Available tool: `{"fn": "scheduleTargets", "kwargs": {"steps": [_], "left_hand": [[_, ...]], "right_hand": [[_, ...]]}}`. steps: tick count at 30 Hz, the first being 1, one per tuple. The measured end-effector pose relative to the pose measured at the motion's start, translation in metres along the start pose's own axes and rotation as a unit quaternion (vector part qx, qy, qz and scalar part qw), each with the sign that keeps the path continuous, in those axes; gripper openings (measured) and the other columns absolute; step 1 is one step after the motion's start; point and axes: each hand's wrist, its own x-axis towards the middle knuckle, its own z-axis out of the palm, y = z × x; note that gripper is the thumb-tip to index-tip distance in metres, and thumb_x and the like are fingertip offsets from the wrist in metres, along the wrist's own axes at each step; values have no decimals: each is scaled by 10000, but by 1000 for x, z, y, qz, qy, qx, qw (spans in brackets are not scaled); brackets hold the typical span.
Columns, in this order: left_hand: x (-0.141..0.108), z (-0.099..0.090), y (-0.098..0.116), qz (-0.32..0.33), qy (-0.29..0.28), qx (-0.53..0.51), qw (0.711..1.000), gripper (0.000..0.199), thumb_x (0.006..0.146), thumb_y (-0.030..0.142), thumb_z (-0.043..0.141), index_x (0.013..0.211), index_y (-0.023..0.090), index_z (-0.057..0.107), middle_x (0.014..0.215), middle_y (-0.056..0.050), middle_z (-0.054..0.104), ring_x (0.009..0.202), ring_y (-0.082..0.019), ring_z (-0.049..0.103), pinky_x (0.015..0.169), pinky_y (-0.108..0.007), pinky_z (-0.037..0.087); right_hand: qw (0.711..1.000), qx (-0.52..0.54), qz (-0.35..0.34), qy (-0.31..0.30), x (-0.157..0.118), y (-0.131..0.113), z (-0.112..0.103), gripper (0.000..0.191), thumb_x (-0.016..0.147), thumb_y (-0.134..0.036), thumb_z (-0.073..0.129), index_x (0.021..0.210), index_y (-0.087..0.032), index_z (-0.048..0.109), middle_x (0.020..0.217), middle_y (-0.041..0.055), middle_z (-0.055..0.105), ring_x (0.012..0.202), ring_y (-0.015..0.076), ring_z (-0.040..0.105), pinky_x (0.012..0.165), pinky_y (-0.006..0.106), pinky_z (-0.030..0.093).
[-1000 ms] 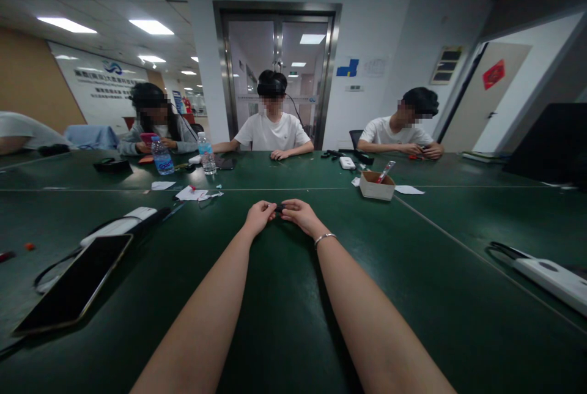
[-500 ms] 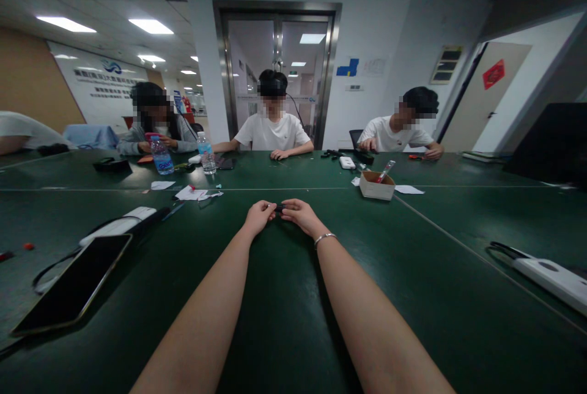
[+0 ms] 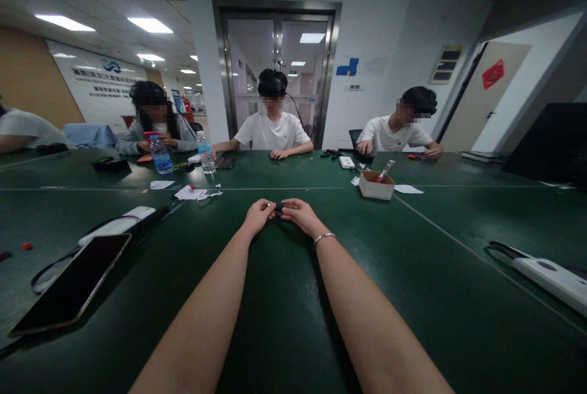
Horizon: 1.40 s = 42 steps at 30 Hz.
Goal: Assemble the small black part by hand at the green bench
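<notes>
Between my two hands is a small black object (image 3: 279, 207), held level just over the green table (image 3: 293, 284); its kind is too small to make out. My left hand (image 3: 259, 216) is closed on its left end in a pinch, where a small light spot shows by the fingertips. On the other end, the fingers and thumb of my right hand (image 3: 300, 215) are closed too. A silver bangle (image 3: 324, 237) circles my right wrist. Part of the object is hidden by my fingers.
A phone (image 3: 71, 284) and a white power strip (image 3: 117, 226) with cables lie on the left. A small cardboard box (image 3: 376, 186) stands ahead to the right. Beyond are two water bottles (image 3: 160, 155) and several seated people. Another white strip (image 3: 550, 281) lies far right.
Both my hands keep their grip on the black object with hardly any movement. The whole view has shifted very slightly.
</notes>
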Motion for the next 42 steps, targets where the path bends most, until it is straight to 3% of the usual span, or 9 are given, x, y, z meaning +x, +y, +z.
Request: {"fn": "scheduleTargets", "kwargs": {"steps": [8, 15, 25, 32, 42], "left_hand": [[1, -5, -5, 54, -39, -21, 998, 347, 682, 377, 687, 930, 150, 602, 729, -19, 590, 642, -112, 536, 617, -245, 428], [1, -5, -4, 47, -18, -34, 998, 327, 688, 388, 674, 911, 153, 632, 808, -54, 617, 724, -136, 557, 639, -245, 434], [1, -4, -2, 50, 0, -67, 996, 362, 603, 332, 743, 902, 149, 651, 859, -69, 645, 796, -164, 586, 713, -279, 463], [6, -7, -12, 38, 0, -29, 999, 370, 611, 369, 743, 888, 134, 672, 822, -84, 665, 768, -174, 598, 735, -307, 465], [5, -3, -6, 13, 12, 6, 1000, 351, 640, 426, 716, 794, 115, 666, 686, -69, 654, 631, -148, 587, 631, -276, 452]], "right_hand": [[999, 21, 31, 19, -2, -6, 5, 42, 802, -43, 627, 820, -75, 606, 664, 80, 642, 593, 151, 649, 556, 219, 567], [999, 20, 33, 21, -4, -8, 6, 36, 825, -59, 616, 795, -68, 598, 598, 88, 630, 544, 141, 632, 533, 205, 549], [999, -1, 31, 13, -4, -8, 7, 127, 848, -143, 624, 755, -66, 584, 606, 106, 626, 508, 134, 615, 486, 199, 524], [999, -4, 26, 19, -3, -6, 6, 76, 786, -70, 668, 814, -77, 599, 634, 72, 633, 541, 132, 626, 525, 205, 540], [1000, 5, 11, 23, -3, -4, 3, 120, 746, -32, 689, 826, -86, 618, 727, 59, 649, 562, 118, 638, 544, 192, 553]]}}
